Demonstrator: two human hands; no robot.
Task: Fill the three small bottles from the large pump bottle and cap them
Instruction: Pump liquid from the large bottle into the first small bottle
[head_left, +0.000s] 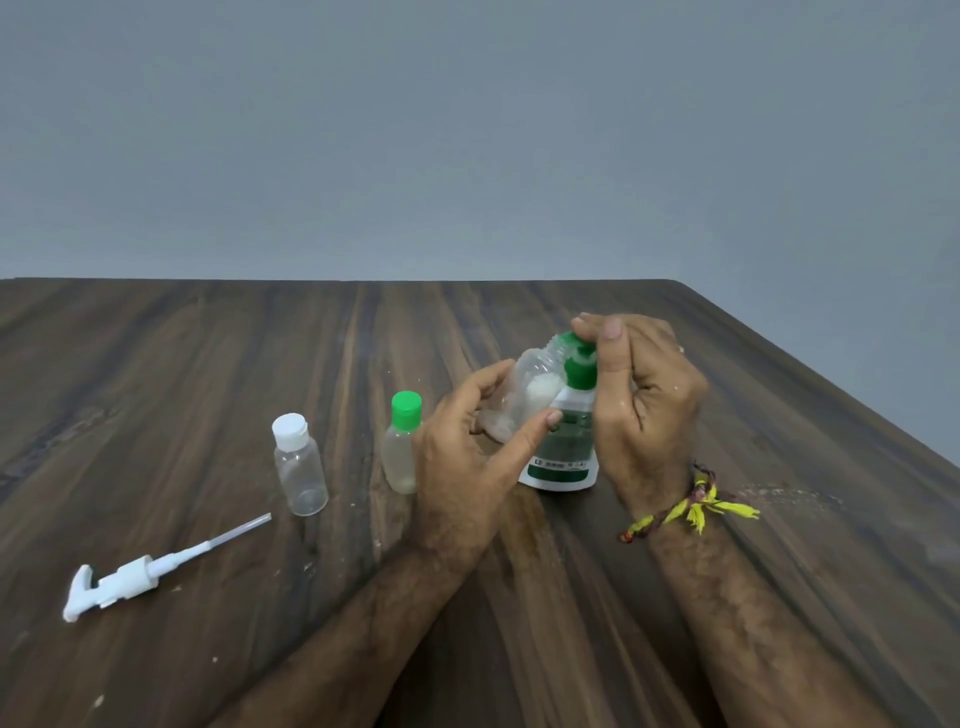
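My left hand (467, 457) grips a small clear uncapped bottle (519, 389), tilted so its threaded neck sits against the green pump head (579, 364) of the large white bottle with a green label (563, 457). A little white liquid shows inside the tilted bottle. My right hand (644, 400) curls over the pump head, fingertip and thumb on its top. Left of my hands, a small bottle with a green cap (402, 447) holds pale liquid and stands upright. A small clear bottle with a white cap (298, 467) stands farther left.
A loose white pump with a long dip tube (130, 577) lies on the dark wooden table (208, 364) at the front left. The table's right edge (831, 395) runs diagonally close behind my right hand. A grey wall rises behind the far edge.
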